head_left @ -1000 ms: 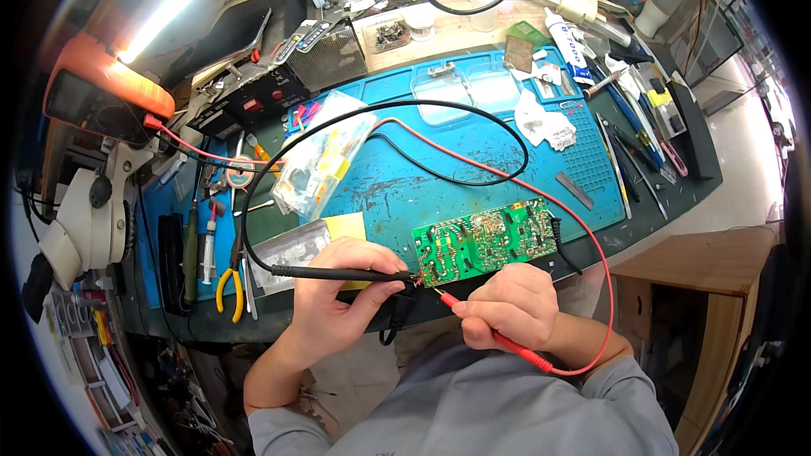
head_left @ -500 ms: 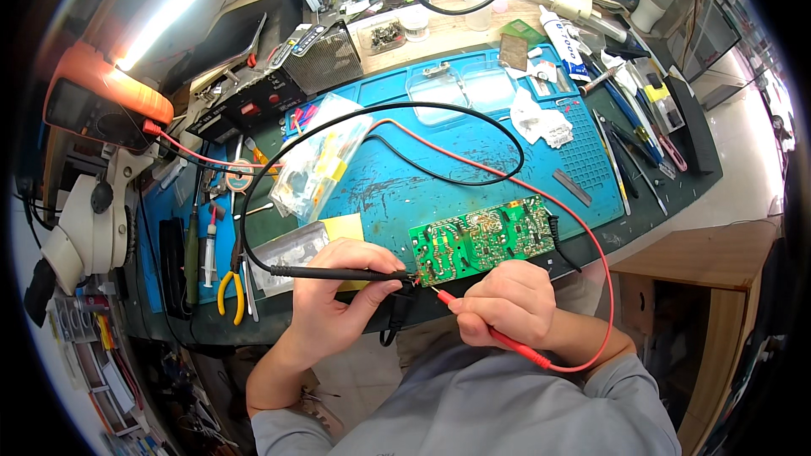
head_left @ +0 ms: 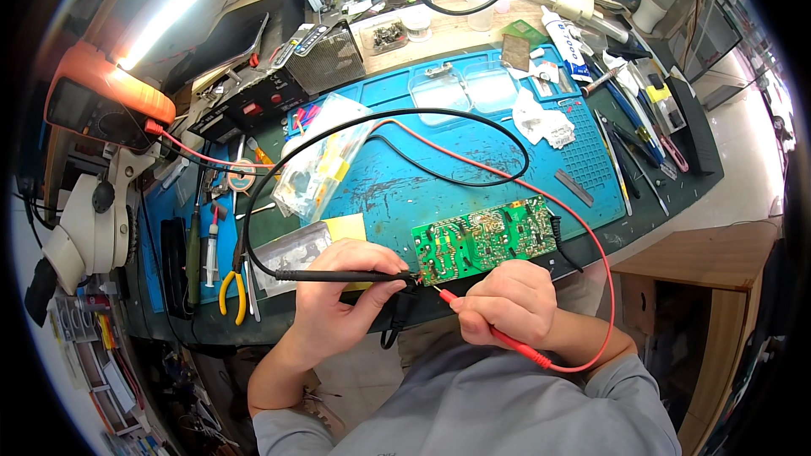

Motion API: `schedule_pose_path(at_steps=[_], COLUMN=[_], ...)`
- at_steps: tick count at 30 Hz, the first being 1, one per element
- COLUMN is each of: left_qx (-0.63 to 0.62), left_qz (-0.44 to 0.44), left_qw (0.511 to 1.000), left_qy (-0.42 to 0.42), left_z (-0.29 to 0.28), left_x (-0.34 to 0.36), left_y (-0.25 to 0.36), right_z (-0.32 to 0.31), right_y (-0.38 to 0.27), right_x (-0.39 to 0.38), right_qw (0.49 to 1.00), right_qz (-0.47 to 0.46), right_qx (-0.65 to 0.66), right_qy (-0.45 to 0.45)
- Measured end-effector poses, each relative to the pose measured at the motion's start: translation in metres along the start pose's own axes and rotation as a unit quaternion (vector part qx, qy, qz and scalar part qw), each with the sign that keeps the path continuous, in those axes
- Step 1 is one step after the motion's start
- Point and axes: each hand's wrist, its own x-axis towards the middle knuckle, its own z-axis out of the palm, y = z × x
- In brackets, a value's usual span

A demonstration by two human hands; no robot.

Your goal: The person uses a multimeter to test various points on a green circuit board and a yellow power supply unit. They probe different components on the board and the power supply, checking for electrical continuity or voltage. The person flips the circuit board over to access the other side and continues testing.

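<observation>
A green circuit board [head_left: 486, 239] lies at the near edge of the blue work mat, its soldered side up. My left hand [head_left: 342, 300] pinches a black multimeter probe [head_left: 338, 275] held nearly level, its tip end at the board's left corner. Closed around a red multimeter probe [head_left: 519, 346], my right hand [head_left: 511, 304] is just below the board. The red probe's metal tip points up at the board's lower left corner; whether it touches cannot be made out. Both leads loop over the mat, and the red one plugs into an orange multimeter [head_left: 106, 105] at the left.
Pliers with yellow handles [head_left: 232, 295], a syringe [head_left: 211, 253] and a plastic bag of parts [head_left: 317, 165] lie left of the board. Clear plastic boxes [head_left: 465, 89] and crumpled white tissue [head_left: 542, 121] are farther back. Tweezers and other tools [head_left: 638, 152] line the right side.
The view has shifted very slightly. Both hands keep their probes at the same corner of the board, with no other visible difference.
</observation>
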Motion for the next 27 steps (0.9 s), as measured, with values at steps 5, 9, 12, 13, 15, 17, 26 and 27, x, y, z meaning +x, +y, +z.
schedule_pose_path(at_steps=[5, 9, 12, 13, 15, 17, 26, 27], left_qx=[-0.001, -0.010, -0.025, -0.032, -0.036, -0.029, -0.003, -0.003], left_qz=[-0.008, -0.007, -0.001, -0.003, -0.011, -0.020, -0.001, 0.000], left_qw=[1.000, 1.000, 1.000, 0.999, 0.999, 0.999, 1.000, 1.000], left_qy=[0.012, 0.012, 0.012, 0.015, 0.021, 0.027, -0.003, -0.003], left_z=[0.0017, 0.0023, 0.0018, 0.0024, 0.0044, 0.0066, 0.0034, 0.0035], left_x=[0.0007, -0.0008, -0.0029, -0.0028, -0.0021, -0.0008, -0.0003, -0.0002], left_y=[0.0016, 0.0002, -0.0020, -0.0017, -0.0008, 0.0007, -0.0011, -0.0011], right_z=[0.0000, -0.0008, -0.0029, -0.0034, -0.0040, -0.0044, -0.0053, -0.0055], right_y=[-0.0003, 0.0003, 0.0011, 0.0010, 0.0008, 0.0009, 0.0006, 0.0004], right_x=[0.0000, 0.0015, -0.0012, -0.0013, -0.0016, -0.0021, -0.0004, 0.0002], right_qw=[1.000, 1.000, 0.999, 0.999, 0.999, 0.999, 0.999, 0.999], right_qz=[0.004, -0.003, 0.004, 0.006, 0.009, 0.008, 0.006, 0.007], right_qx=[0.002, 0.008, 0.032, 0.033, 0.037, 0.038, 0.043, 0.041], right_qy=[-0.004, 0.000, 0.011, 0.011, 0.012, 0.009, 0.003, 0.002])
